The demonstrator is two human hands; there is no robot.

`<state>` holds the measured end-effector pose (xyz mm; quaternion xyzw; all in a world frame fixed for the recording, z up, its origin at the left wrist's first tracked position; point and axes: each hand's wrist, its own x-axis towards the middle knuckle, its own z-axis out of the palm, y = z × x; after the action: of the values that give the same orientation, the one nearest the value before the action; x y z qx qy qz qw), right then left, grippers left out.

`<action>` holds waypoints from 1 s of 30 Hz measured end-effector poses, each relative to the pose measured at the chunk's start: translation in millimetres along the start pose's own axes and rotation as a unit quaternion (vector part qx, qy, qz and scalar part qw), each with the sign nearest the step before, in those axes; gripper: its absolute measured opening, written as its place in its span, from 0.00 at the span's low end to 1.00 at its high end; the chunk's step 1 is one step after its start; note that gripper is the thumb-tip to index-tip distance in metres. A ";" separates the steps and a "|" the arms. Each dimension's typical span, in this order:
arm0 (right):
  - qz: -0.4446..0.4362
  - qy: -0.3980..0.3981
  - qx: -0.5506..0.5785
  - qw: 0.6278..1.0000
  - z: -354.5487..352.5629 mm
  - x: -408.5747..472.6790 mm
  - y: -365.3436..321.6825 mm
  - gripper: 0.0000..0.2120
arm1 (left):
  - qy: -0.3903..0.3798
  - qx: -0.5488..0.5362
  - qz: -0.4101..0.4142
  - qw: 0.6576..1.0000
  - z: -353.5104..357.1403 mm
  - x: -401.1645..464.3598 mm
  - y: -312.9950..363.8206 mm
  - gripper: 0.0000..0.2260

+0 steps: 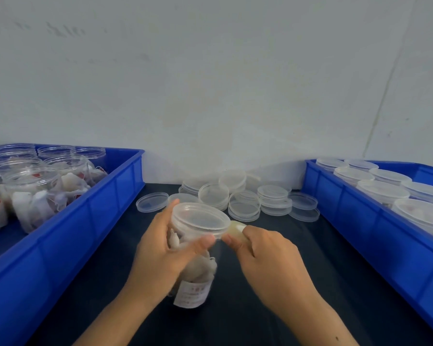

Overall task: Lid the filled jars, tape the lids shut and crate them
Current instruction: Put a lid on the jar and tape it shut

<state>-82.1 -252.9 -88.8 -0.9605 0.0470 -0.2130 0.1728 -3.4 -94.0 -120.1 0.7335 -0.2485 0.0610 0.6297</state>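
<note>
Two bare forearms are showing from the lower edge, with no sleeve, glove, watch or ring on them. The left hand and the right hand are showing short, unpainted nails. A small dark mole is showing on the right forearm.

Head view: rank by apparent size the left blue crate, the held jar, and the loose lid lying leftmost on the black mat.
1. Left blue crate, though nearness and cropping inflate it.
2. Held jar, gripped by the left hand.
3. Loose lid, farther back.
</note>
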 end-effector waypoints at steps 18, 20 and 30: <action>-0.074 -0.038 -0.028 0.996 -16.6 4.5 14.4 0.18 | -0.017 -0.018 -0.002 1.000 -6.7 12.7 -1.4 0.36; -0.068 -0.043 -0.026 0.996 -12.9 5.1 13.7 0.16 | -0.015 -0.016 0.000 1.000 -6.2 12.2 -1.3 0.38; -0.037 -0.003 -0.033 0.999 4.4 3.3 10.1 0.16 | 0.050 0.031 0.037 0.998 12.6 -3.3 2.4 0.39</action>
<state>-77.4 -261.5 -94.8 -0.9674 0.0181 -0.2142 0.1337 -10.1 -105.3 -121.8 0.7389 -0.2413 0.1284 0.6158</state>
